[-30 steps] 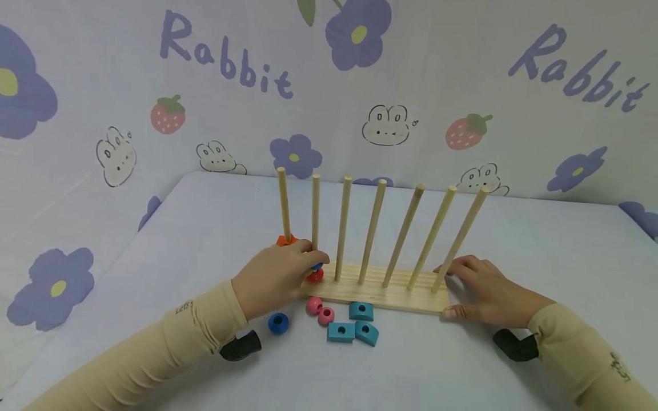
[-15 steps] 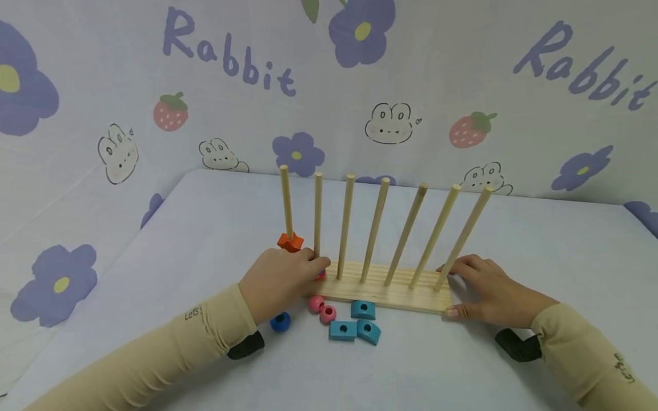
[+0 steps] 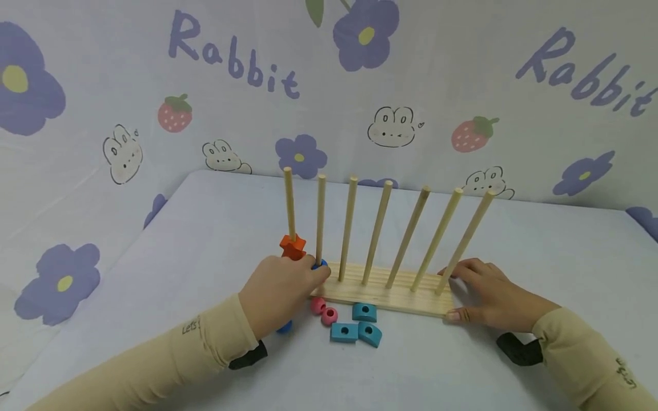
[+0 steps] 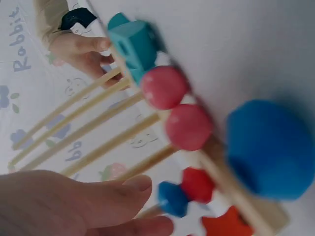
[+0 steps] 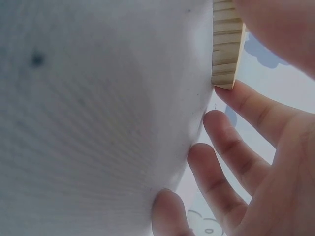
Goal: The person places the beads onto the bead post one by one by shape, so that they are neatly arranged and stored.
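Observation:
A wooden peg stand [image 3: 390, 297] carries a row of several upright pegs on a flat base. On its second peg from the left, a blue bead [image 4: 173, 199] sits above a red bead [image 4: 198, 185]. My left hand [image 3: 283, 291] is around that peg; in the left wrist view its thumb and fingers are apart on either side of the peg, just off the blue bead. Orange star-shaped pieces [image 3: 293, 245] are on the leftmost peg, partly hidden by this hand. With thumb in front and fingers behind, my right hand [image 3: 493, 294] holds the base's right end [image 5: 226, 54].
In front of the base lie two pink beads [image 3: 329, 316] and teal blocks [image 3: 344, 332] with holes. Another blue bead [image 4: 270, 150] lies on the white tablecloth [image 3: 437, 371], mostly behind my left hand in the head view. A printed cloth [image 3: 247, 114] hangs behind.
The blue bead went down the second peg onto the red one, and my left hand's fingers have loosened from it. My right hand stays at the base's end.

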Tool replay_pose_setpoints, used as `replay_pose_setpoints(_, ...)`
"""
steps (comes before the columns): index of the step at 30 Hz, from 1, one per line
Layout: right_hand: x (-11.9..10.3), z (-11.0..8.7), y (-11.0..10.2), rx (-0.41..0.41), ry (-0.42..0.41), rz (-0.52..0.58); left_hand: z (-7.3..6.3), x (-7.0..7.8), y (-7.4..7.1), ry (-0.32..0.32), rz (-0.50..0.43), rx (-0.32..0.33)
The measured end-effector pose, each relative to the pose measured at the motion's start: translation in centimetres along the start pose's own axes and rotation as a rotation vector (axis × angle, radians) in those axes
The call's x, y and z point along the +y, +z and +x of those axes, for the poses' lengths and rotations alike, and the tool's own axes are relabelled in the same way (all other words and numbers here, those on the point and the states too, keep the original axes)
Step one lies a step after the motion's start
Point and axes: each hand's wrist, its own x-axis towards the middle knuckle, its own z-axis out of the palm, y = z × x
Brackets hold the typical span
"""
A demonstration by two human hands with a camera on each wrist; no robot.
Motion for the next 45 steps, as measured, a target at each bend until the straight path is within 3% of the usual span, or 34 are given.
replay_pose_setpoints(4,0.0,0.0,0.2,0.001,-0.007,0.007,-0.8,0.2,-1.3,0.028,0.012,-0.012)
replay_pose_setpoints(10,0.0,0.0,0.2,-0.004,-0.003,-0.005,-2.9,0.4,-2.8,0.027,-0.077,-0.119)
replay_pose_setpoints(19,0.0,0.0,-0.1,-0.011,0.009,-0.004,-5.0,-0.7,-1.0,-0.013,-0.203,-0.139)
replay_pose_setpoints(26,0.0,0.0,0.1,-0.018,0.023,-0.002,-5.3,-1.5,0.0,0.034,-0.271,-0.18)
replay_pose_setpoints(31,0.0,0.1,0.1,-0.015,0.019,-0.002,-4.9,-1.7,-0.7,0.0,-0.348,-0.216)
replay_pose_setpoints(34,-0.1,0.1,0.1,-0.011,0.009,0.0,-4.4,-2.3,-2.0,-0.022,-0.418,-0.145)
replay_pose_setpoints(41,-0.2,-0.1,-0.1,-0.014,0.012,0.0,-2.5,-4.2,-7.2,-0.077,-0.506,0.172)
replay_pose_setpoints(45,-0.2,-0.1,-0.1,-0.01,0.0,-0.005,-1.1,-4.7,-9.2,-0.113,-0.541,0.323)
